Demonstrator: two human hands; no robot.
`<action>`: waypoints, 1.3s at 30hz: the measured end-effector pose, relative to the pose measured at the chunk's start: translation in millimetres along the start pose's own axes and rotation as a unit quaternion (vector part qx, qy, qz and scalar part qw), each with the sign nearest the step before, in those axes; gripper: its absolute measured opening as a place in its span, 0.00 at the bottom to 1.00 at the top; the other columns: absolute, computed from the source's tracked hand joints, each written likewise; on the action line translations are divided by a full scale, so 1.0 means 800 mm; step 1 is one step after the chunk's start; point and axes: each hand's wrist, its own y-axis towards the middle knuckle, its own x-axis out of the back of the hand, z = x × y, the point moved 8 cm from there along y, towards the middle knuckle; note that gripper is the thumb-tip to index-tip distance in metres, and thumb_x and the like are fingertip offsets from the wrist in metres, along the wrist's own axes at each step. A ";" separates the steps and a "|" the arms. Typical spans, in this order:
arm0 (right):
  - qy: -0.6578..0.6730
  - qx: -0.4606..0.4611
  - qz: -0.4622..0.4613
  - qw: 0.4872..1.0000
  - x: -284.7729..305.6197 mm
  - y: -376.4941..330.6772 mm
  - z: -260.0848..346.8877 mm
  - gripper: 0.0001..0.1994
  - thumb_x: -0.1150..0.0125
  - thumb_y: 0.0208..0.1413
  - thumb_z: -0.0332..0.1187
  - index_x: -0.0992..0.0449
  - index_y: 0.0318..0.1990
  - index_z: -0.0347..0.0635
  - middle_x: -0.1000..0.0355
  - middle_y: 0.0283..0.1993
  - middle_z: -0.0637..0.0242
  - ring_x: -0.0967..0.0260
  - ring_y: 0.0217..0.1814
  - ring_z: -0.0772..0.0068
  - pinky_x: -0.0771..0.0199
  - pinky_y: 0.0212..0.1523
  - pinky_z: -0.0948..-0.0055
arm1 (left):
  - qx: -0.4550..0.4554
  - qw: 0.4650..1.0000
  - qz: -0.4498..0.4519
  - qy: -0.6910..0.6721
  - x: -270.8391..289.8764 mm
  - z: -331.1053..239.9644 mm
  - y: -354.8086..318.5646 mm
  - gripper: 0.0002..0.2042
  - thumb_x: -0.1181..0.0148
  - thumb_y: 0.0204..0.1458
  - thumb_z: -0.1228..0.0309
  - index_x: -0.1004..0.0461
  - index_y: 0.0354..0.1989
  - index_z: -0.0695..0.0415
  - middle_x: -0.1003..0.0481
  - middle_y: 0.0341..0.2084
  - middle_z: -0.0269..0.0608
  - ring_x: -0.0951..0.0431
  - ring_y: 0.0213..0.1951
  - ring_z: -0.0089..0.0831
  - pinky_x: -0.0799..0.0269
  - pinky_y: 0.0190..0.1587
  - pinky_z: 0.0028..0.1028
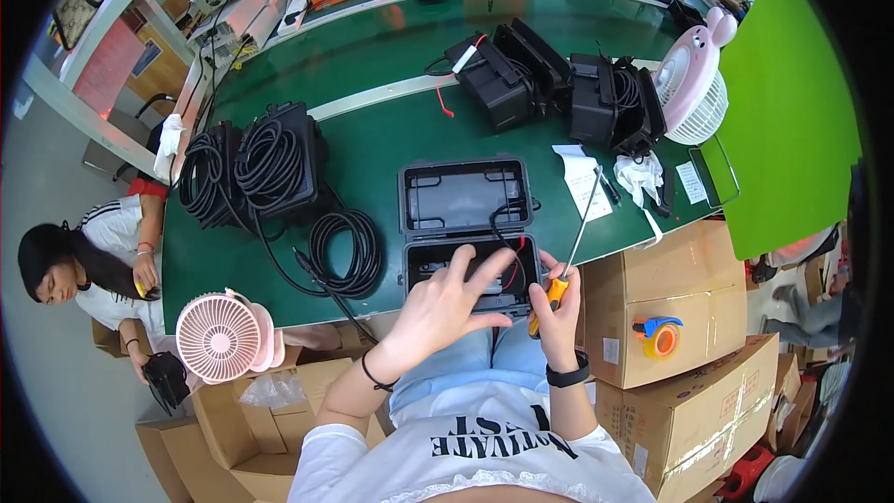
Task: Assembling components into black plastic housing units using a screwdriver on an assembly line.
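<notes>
An open black plastic case (464,200) lies on the green table (372,140) at its near edge, lid tipped back. My left hand (447,303) spreads over the case's lower half, fingers reaching inside it among black and red wires (515,256). My right hand (557,303) grips a screwdriver with an orange and black handle (554,296); its long shaft (583,214) points up and away over the table beside the case's right edge.
A coiled black cable (346,253) lies left of the case, with more coils on black cases (256,168) further left. Other black cases (549,84), a pink fan (694,84) and paper slips (579,177) sit at the right. Cardboard boxes (670,307) stand below. Another person (93,265) sits at left.
</notes>
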 end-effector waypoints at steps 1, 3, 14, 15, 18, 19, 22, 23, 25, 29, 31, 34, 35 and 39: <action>-0.004 -0.001 -0.003 1.000 0.001 0.000 0.000 0.16 0.40 0.55 0.21 0.41 0.45 0.44 0.36 0.63 0.52 0.37 0.27 0.89 0.31 0.21 0.88 | -0.023 0.999 0.018 0.023 -0.004 -0.006 0.003 0.41 0.35 0.44 0.43 0.41 0.69 0.37 0.33 0.50 0.52 0.20 0.33 0.48 0.20 0.32 0.39; -0.008 -0.003 -0.005 1.000 0.003 0.002 0.002 0.16 0.40 0.55 0.20 0.40 0.44 0.44 0.36 0.63 0.52 0.37 0.27 0.89 0.31 0.21 0.88 | -0.059 0.995 0.031 0.075 -0.015 -0.011 0.005 0.41 0.37 0.45 0.42 0.46 0.70 0.27 0.31 0.44 0.50 0.20 0.31 0.42 0.21 0.29 0.37; -0.210 0.166 0.038 0.963 -0.005 0.133 0.054 0.12 0.38 0.61 0.32 0.38 0.40 0.41 0.31 0.64 0.55 0.27 0.48 0.71 0.27 0.37 0.76 | -0.054 0.990 0.055 0.116 -0.037 -0.009 -0.010 0.42 0.37 0.51 0.47 0.51 0.74 0.33 0.27 0.19 0.39 0.21 0.23 0.36 0.25 0.22 0.31; -0.218 0.155 0.055 0.962 -0.017 0.143 0.058 0.12 0.38 0.61 0.33 0.38 0.41 0.41 0.31 0.64 0.54 0.27 0.51 0.69 0.26 0.40 0.75 | -0.047 0.991 0.052 0.118 -0.037 -0.007 -0.011 0.42 0.38 0.51 0.46 0.51 0.74 0.34 0.27 0.17 0.39 0.21 0.23 0.36 0.25 0.21 0.32; -0.262 0.145 0.098 0.949 -0.027 0.163 0.058 0.11 0.39 0.61 0.32 0.37 0.42 0.43 0.30 0.62 0.53 0.27 0.43 0.70 0.27 0.37 0.76 | -0.056 0.989 0.039 0.130 -0.038 -0.008 -0.010 0.42 0.39 0.51 0.43 0.50 0.74 0.36 0.26 0.17 0.40 0.20 0.23 0.38 0.26 0.20 0.33; -0.278 0.080 0.126 0.949 -0.032 0.167 0.047 0.11 0.39 0.61 0.31 0.37 0.42 0.44 0.30 0.62 0.53 0.28 0.39 0.73 0.28 0.35 0.77 | -0.053 0.989 0.038 0.132 -0.038 -0.007 -0.011 0.42 0.39 0.51 0.43 0.50 0.74 0.36 0.26 0.17 0.40 0.20 0.23 0.38 0.26 0.20 0.33; -0.097 0.103 0.143 0.980 -0.036 0.160 0.052 0.12 0.40 0.61 0.28 0.41 0.41 0.47 0.30 0.62 0.53 0.35 0.34 0.88 0.38 0.26 0.86 | -0.036 0.988 0.060 0.136 -0.043 -0.001 -0.012 0.42 0.42 0.51 0.41 0.48 0.73 0.40 0.25 0.17 0.42 0.20 0.23 0.39 0.26 0.20 0.32; -0.078 0.130 0.137 0.979 -0.038 0.156 0.061 0.14 0.40 0.60 0.25 0.43 0.40 0.48 0.32 0.64 0.50 0.37 0.34 0.90 0.41 0.25 0.89 | -0.039 0.987 0.072 0.135 -0.044 -0.001 -0.012 0.42 0.42 0.51 0.40 0.48 0.73 0.41 0.24 0.18 0.42 0.19 0.23 0.39 0.26 0.20 0.32; -0.064 0.157 0.133 0.977 -0.033 0.142 0.077 0.16 0.40 0.58 0.22 0.44 0.39 0.48 0.33 0.65 0.47 0.36 0.36 0.90 0.40 0.26 0.89 | -0.040 0.987 0.084 0.133 -0.045 -0.002 -0.010 0.41 0.43 0.52 0.39 0.48 0.73 0.42 0.24 0.19 0.42 0.19 0.23 0.39 0.26 0.20 0.32; -0.097 0.197 0.078 0.972 -0.030 0.096 0.107 0.15 0.40 0.56 0.18 0.43 0.35 0.44 0.26 0.57 0.46 0.29 0.60 0.63 0.35 0.59 0.71 | -0.026 0.990 0.076 0.115 -0.043 0.005 0.000 0.37 0.43 0.52 0.40 0.38 0.68 0.45 0.24 0.19 0.43 0.20 0.22 0.40 0.26 0.21 0.33; -0.097 0.191 0.070 0.974 -0.032 0.080 0.114 0.15 0.41 0.56 0.18 0.43 0.35 0.43 0.25 0.55 0.47 0.32 0.66 0.56 0.36 0.63 0.67 | 0.003 0.993 0.064 0.097 -0.036 0.012 0.012 0.32 0.43 0.52 0.41 0.29 0.60 0.49 0.23 0.20 0.44 0.20 0.22 0.42 0.25 0.23 0.35; -0.210 0.220 0.051 0.951 -0.038 0.068 0.121 0.13 0.43 0.57 0.17 0.42 0.34 0.42 0.24 0.55 0.49 0.29 0.62 0.57 0.32 0.59 0.68 | 0.022 0.997 0.051 0.062 -0.030 0.020 0.026 0.28 0.42 0.52 0.43 0.23 0.53 0.52 0.23 0.20 0.44 0.20 0.22 0.42 0.25 0.23 0.36; -0.223 0.235 0.048 0.945 -0.040 0.066 0.123 0.12 0.44 0.58 0.17 0.42 0.34 0.42 0.25 0.56 0.50 0.28 0.61 0.57 0.30 0.57 0.69 | 0.022 0.997 0.050 0.062 -0.030 0.017 0.026 0.28 0.42 0.52 0.43 0.23 0.53 0.52 0.23 0.20 0.44 0.20 0.22 0.42 0.25 0.23 0.36; -0.179 0.206 0.042 0.961 -0.031 0.068 0.110 0.11 0.45 0.59 0.18 0.41 0.35 0.42 0.25 0.56 0.49 0.28 0.61 0.58 0.28 0.52 0.73 | 0.062 0.991 0.039 0.117 -0.018 0.009 0.009 0.30 0.39 0.51 0.47 0.28 0.58 0.54 0.23 0.23 0.42 0.20 0.28 0.39 0.25 0.29 0.33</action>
